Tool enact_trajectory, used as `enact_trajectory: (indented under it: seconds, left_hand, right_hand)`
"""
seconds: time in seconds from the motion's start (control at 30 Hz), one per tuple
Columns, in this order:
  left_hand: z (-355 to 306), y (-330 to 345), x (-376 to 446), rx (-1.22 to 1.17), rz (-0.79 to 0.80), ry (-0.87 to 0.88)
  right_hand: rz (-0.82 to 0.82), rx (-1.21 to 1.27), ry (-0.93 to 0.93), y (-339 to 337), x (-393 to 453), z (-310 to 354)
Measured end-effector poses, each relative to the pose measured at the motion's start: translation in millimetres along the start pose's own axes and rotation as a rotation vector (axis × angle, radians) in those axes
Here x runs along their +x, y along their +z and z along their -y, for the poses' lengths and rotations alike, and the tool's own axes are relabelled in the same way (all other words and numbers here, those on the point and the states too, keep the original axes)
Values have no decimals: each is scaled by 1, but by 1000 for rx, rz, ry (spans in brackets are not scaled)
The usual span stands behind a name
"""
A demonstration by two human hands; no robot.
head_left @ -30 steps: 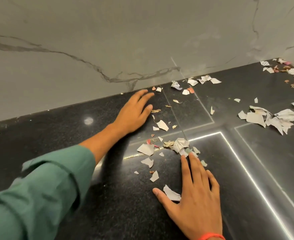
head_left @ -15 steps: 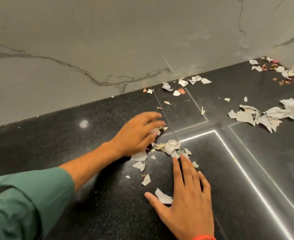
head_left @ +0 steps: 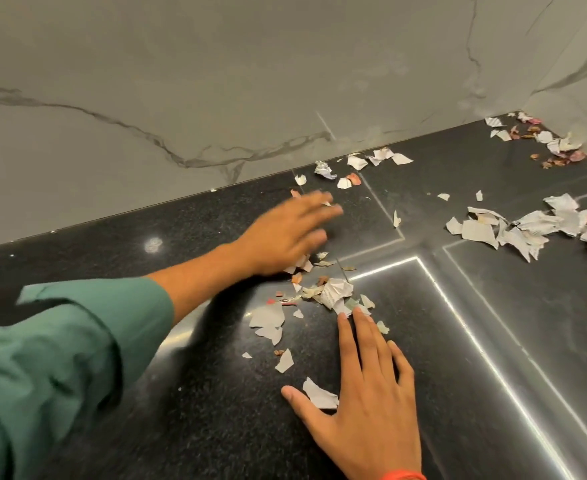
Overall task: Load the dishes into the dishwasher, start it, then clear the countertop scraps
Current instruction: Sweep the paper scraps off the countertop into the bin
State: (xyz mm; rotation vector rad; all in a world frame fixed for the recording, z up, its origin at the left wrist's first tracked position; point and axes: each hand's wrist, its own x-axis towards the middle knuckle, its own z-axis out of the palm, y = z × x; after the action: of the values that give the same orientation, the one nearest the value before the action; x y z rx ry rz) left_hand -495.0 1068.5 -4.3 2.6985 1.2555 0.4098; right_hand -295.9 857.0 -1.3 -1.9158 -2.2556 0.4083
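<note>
- Two hands are over the black countertop (head_left: 493, 341), which meets a grey veined wall (head_left: 216, 81) at the back.
- Torn paper scraps lie in four loose groups; the single bits are too many and too small to count.
- The near pile (head_left: 333, 294) sits between the two hands, with flatter bits spread just in front of it.
- A back cluster (head_left: 358, 164) lies along the wall edge.
- A right-hand heap (head_left: 527, 230) lies well apart from both hands.
- A corner scatter (head_left: 548, 140) sits far back on the right, mixed with pinkish and brown bits.
- The left hand (head_left: 285, 233) reaches forward from a green sleeve (head_left: 60, 358), arm stretched across the counter, palm down, fingers straight and close together. It is blurred, so I cannot tell whether the palm touches the surface. It grasps nothing.
- A few small scraps lie just under and beside the heel of the left hand; one tiny bit shows at its fingertips.
- The right hand (head_left: 364, 403) lies flat on the counter, palm down, fingers spread moderately, thumb out to the left. An orange band (head_left: 403, 475) shows at its wrist.
- The right hand's two longest fingertips touch the near edge of the near pile.
- One white scrap (head_left: 319, 394) lies in the gap between the right thumb and forefinger, touching the hand.
</note>
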Motion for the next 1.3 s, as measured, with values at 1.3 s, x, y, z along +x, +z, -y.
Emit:
enact_trajectory:
  seconds: [1.3]
  left_hand:
    - [-33, 8, 3, -259, 53, -2]
  right_hand:
    - [-8, 46, -8, -3, 0, 1]
